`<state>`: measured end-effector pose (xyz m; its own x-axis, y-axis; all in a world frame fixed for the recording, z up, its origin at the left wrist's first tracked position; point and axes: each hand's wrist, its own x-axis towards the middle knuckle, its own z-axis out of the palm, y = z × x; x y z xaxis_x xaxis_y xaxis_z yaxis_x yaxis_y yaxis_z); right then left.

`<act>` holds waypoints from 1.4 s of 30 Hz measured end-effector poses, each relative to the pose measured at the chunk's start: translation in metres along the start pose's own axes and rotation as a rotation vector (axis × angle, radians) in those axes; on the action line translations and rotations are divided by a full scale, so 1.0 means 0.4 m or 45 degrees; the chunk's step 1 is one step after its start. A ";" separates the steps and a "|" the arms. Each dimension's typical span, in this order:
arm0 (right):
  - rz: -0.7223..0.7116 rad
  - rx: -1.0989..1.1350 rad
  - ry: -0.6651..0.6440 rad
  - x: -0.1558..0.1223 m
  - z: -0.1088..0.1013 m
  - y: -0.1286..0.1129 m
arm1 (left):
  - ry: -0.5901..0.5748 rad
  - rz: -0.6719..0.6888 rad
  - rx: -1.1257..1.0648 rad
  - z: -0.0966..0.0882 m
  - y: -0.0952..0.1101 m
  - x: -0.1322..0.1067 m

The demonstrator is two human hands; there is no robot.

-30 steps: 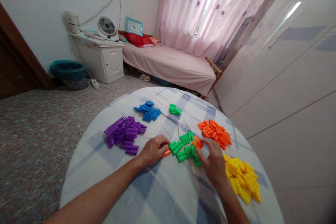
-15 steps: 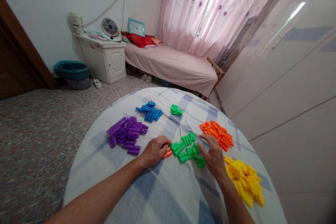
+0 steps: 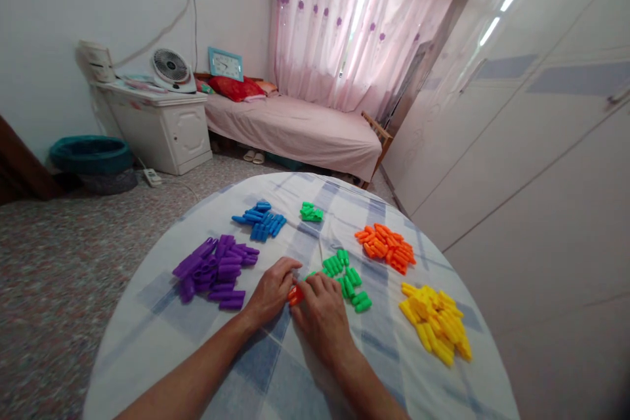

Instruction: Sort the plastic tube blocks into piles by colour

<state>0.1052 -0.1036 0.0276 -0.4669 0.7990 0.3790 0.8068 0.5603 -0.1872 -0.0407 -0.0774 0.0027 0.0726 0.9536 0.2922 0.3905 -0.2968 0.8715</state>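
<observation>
My left hand [image 3: 273, 287] and my right hand [image 3: 325, 310] meet near the middle of the round table. Between their fingertips shows a small orange plastic tube piece [image 3: 294, 295], partly covered by the fingers. Both hands have curled fingers against it; the left index finger reaches out above. Several green tube pieces [image 3: 348, 281] lie just beyond and beside my right hand, some hidden by it. To the left of my left hand is a pile of purple tube pieces [image 3: 216, 269].
On the checked tablecloth [image 3: 246, 354] also lie blue pieces [image 3: 263, 220], a small light-green group [image 3: 311, 212], an orange pile [image 3: 386, 246] and a yellow pile [image 3: 437, 321]. Beyond stand a bed [image 3: 300, 131], a white cabinet [image 3: 184, 134] and a bin [image 3: 98, 164].
My right hand has moved left from the green pieces to the orange piece at my left hand. The camera view has shifted to the right.
</observation>
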 end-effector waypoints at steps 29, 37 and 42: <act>0.286 0.117 0.532 -0.018 -0.045 0.173 | -0.031 0.038 0.166 -0.007 -0.009 0.005; 0.692 0.089 0.820 -0.048 0.002 0.398 | -0.061 0.039 0.208 -0.008 -0.010 0.001; 0.621 0.220 0.791 -0.033 0.013 0.337 | -0.070 0.104 0.253 -0.004 0.011 -0.014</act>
<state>0.2183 -0.0375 -0.0076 0.2504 0.7236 0.6432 0.7767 0.2465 -0.5796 -0.0407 -0.0840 0.0057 0.1590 0.9298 0.3320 0.5541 -0.3624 0.7495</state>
